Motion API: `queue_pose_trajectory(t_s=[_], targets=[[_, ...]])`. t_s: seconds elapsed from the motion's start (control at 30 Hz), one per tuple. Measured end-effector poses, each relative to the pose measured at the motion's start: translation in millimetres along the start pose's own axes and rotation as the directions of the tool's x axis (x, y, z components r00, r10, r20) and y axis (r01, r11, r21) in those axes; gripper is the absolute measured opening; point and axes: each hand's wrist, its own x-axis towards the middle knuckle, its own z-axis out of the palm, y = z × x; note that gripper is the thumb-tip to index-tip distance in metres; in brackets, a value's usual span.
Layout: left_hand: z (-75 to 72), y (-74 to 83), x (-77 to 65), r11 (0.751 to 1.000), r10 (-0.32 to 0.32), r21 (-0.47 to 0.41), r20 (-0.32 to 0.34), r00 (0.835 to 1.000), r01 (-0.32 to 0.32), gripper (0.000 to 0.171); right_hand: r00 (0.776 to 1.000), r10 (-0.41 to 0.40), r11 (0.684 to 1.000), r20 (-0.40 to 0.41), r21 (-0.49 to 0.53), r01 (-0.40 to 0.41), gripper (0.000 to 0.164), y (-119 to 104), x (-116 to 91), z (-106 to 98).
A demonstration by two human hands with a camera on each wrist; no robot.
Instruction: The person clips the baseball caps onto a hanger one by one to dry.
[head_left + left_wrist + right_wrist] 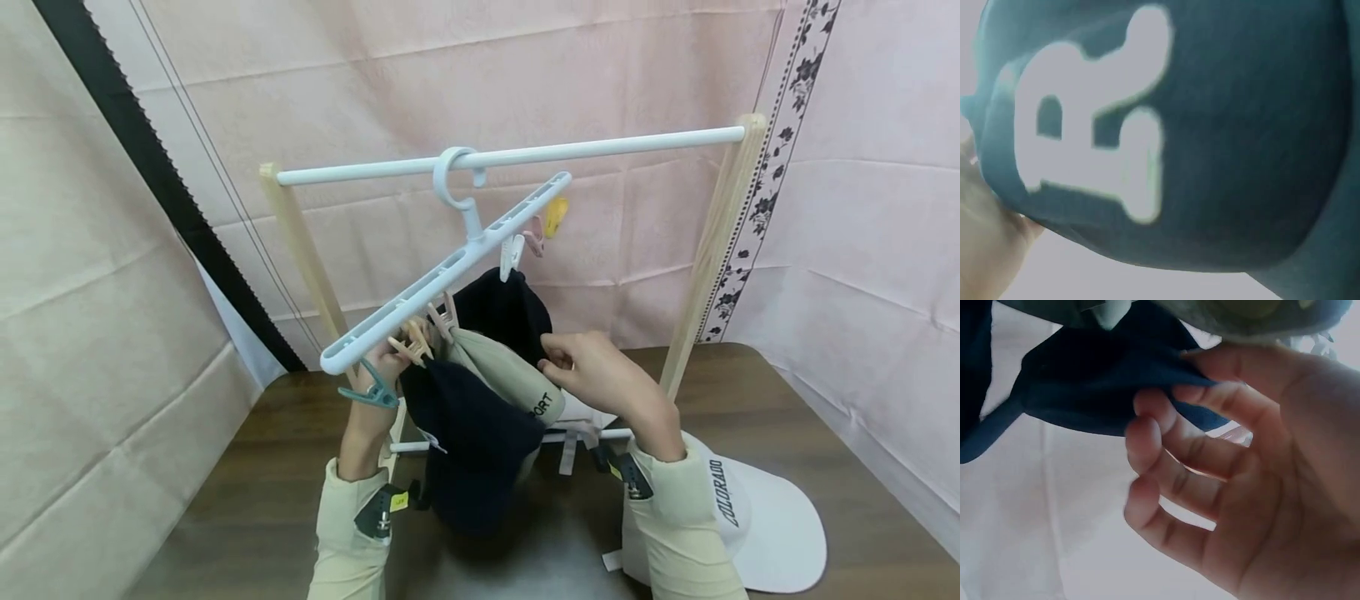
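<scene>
Left grip (386,365): mine, at 8 o'clock, my fingers against a peach clip (411,343) and the front navy cap's edge; I cannot tell whether I pinch either.
Right grip (600,371): at 4 o'clock, my thumb and index narrowly apart by the back navy cap (502,312); I cannot tell whether cloth is caught.
Front navy cap (472,417): towards 6 o'clock, dark and drooping; my left wrist view shows its big white R (1072,137).
Khaki cap (502,367): between the navy ones, brim pointing to 5 o'clock, dark letters ending in "ORT".
Hanger (450,271): light blue, slanting from 8 to 1 o'clock; teal clip (378,393) low, white clip (512,257) at the back navy cap, pink clip (533,236) and yellow clip (555,217) beyond.
Rail (600,150): carries the hanger's hook.
White cap (780,525): on the desk (247,483) at 4 o'clock, reading "COLORADO".
</scene>
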Motion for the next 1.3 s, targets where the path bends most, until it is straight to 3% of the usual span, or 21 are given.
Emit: queue_pose_trajectory(t_s=[0.1,0.23,0.4,0.53,0.63,0.7,0.87,1.03,1.13,1.3], targets=[[0.7,2.8,3.6,0.993,-0.024,-0.116,-0.004,1.000,0.024,0.028,1.000,-0.026,0.999,0.011,-0.026,0.026,0.032,-6,-2,-2],[2.6,-4.6,4.2,0.998,-0.005,-0.064,-0.084,0.996,-0.001,0.027,0.999,-0.025,0.999,0.037,-0.038,0.027,0.032,-15,-6,-4],[8.2,-10.8,3.9,0.989,-0.123,-0.103,-0.156,0.980,0.107,0.024,0.996,0.028,0.998,0.089,-0.056,-0.024,0.030,-25,-17,-5],[10.2,-8.2,1.1,0.981,-0.177,-0.113,-0.218,0.960,0.155,0.019,0.990,0.068,0.992,0.123,-0.117,-0.053,0.030,-35,-24,-6],[10.7,-5.0,-0.4,0.977,-0.213,-0.048,-0.303,0.929,0.208,0.020,0.988,0.056,0.990,0.143,-0.136,-0.037,0.030,-42,-28,-9],[9.8,-2.5,0.1,0.960,-0.264,0.005,-0.325,0.908,0.281,0.024,0.988,0.029,0.991,0.149,-0.136,-0.008,0.030,-47,-28,-11],[4.3,1.7,3.2,0.901,-0.379,0.105,-0.283,0.881,0.421,0.033,0.989,-0.034,0.987,0.141,-0.152,0.056,0.030,-58,-26,-10],[3.6,5.9,0.1,0.864,-0.435,0.141,-0.274,0.858,0.483,0.030,0.989,-0.045,0.982,0.138,-0.174,0.069,0.031,-66,-28,-5],[5.5,8.9,-1.9,0.856,-0.437,0.173,-0.263,0.860,0.488,0.030,0.989,-0.036,0.982,0.147,-0.181,0.063,0.031,-72,-31,-4],[9.6,17.9,1.4,0.863,-0.409,0.225,-0.213,0.887,0.452,0.042,0.990,-0.041,0.968,0.138,-0.238,0.073,0.025,-84,-35,-5]])
